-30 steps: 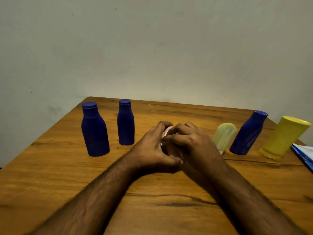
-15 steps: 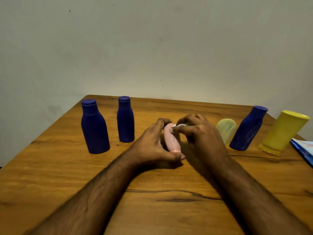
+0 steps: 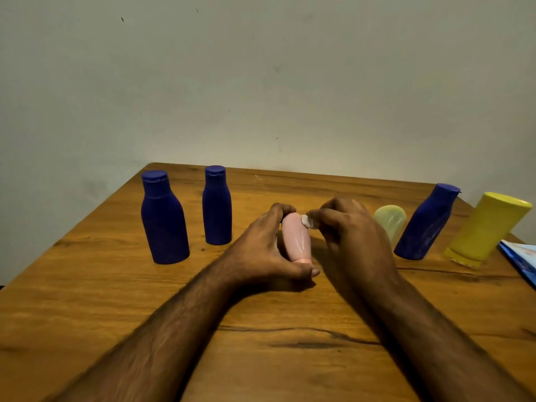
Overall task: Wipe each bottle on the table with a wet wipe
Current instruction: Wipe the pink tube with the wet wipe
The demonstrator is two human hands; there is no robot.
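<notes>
My left hand (image 3: 261,250) grips a small pink bottle (image 3: 296,242) above the middle of the wooden table (image 3: 261,358), its cap end pointing towards me. My right hand (image 3: 351,236) pinches a small white wet wipe (image 3: 307,221) against the far upper end of the pink bottle. Two dark blue bottles (image 3: 164,219) (image 3: 217,206) stand upright on the left. On the right stand a pale translucent bottle (image 3: 390,220), partly behind my right hand, a third blue bottle (image 3: 427,223) and a yellow bottle (image 3: 487,230).
A blue and white packet (image 3: 522,261) lies at the table's right edge. A plain wall stands right behind the table's far edge. The table's left edge runs diagonally past the two blue bottles.
My hands have parted, so the pink bottle and the white wipe now show. The right hand has drawn the wipe to the bottle's far end. The view has dropped slightly.
</notes>
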